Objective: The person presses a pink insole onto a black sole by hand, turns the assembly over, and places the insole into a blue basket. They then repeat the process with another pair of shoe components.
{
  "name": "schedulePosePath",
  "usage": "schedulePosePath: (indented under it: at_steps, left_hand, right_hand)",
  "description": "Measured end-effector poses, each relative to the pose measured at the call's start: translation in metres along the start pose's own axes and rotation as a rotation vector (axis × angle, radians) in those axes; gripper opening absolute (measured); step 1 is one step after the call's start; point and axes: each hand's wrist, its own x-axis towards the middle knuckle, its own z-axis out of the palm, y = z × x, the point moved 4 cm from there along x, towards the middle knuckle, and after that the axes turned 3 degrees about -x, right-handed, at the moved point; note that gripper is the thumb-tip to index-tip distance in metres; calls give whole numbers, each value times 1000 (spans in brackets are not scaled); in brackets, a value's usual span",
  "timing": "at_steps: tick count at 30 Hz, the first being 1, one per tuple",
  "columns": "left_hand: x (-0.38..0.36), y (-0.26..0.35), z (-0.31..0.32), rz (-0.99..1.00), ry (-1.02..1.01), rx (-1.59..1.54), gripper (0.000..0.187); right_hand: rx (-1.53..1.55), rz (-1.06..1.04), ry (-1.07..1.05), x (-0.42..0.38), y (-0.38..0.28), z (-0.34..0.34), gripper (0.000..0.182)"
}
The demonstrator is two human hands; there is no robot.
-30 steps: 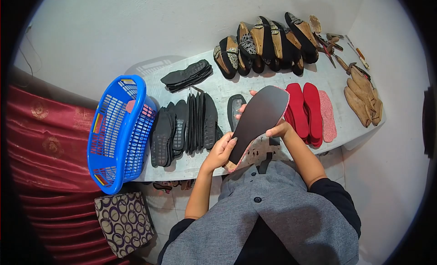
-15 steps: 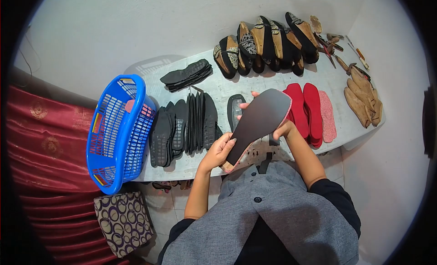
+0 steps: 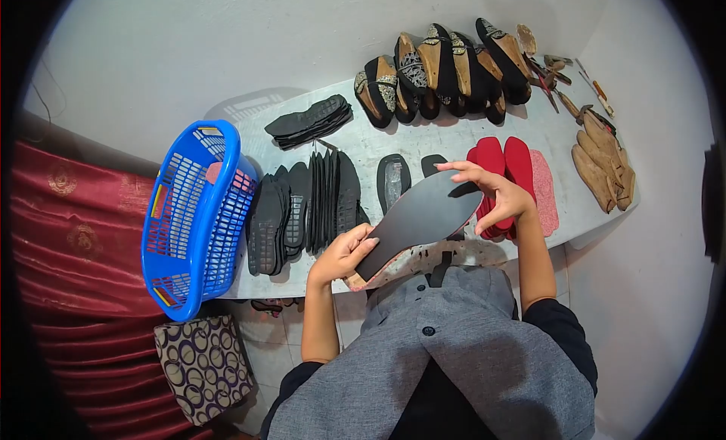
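Note:
My left hand (image 3: 342, 257) is closed round the heel end of a dark insole (image 3: 420, 217), its thumb on the upper face. This insole is smooth and black on top, with a pinkish speckled edge and a tan patch by the heel. Over the toe end, my right hand (image 3: 499, 192) curves with fingers and thumb apart, fingertips touching near the upper rim. On the table behind lie a black sole (image 3: 393, 179) with a shiny patch and another black sole (image 3: 432, 163), partly hidden by the insole. Red insoles (image 3: 518, 164) and a pink speckled insole (image 3: 543, 190) are beside my right hand.
Black soles (image 3: 268, 221) stand in rows on the white table (image 3: 363, 141), left of centre, near a blue basket (image 3: 198, 251). More soles (image 3: 310, 121) are stacked behind. Shoes on lasts (image 3: 439, 69) line the back; wooden lasts (image 3: 601, 164) and tools (image 3: 548, 77) lie right.
My right hand has moved from beneath the insole's toe end to its upper right rim, fingers spreading. The insole has come lower and tilted flatter, with my left hand still on its heel.

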Motion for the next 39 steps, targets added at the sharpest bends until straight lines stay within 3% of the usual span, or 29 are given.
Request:
schedulePosePath:
  at_steps: [3,9,25,30,31,34,35,39]
  left_hand:
    - [-3,7,-1,-9,-21,-51,18]
    - [-8,16,-1,-45,-76,-44,20]
    - [-8,13,-6,-107,-35,-52,28]
    - [-13,32,-7,11,31,28,37]
    - [-16,34,-10,-52,12,67,43]
    - [-18,41,-8,75,-26,119,48]
    - [-21,43,-9,-39,-42,108,58]
    - [-20,60,-5,146,-87,480,75]
  right_hand:
    - [-203,29,-44,2,-18,2,74]
    - [-238,17,-11,-3,-15,3,58]
    - [-203,3,77,-3,-14,7,57]
    - [-183,19,110,-5,-9,7,56]
    - [-181,14,118,-5,-8,6,56]
    - [-175,4,139,-6,-7,3,56]
    - [-171,2,146,-6,-7,2,56]
    - [-161,16,188,-9,0,0,55]
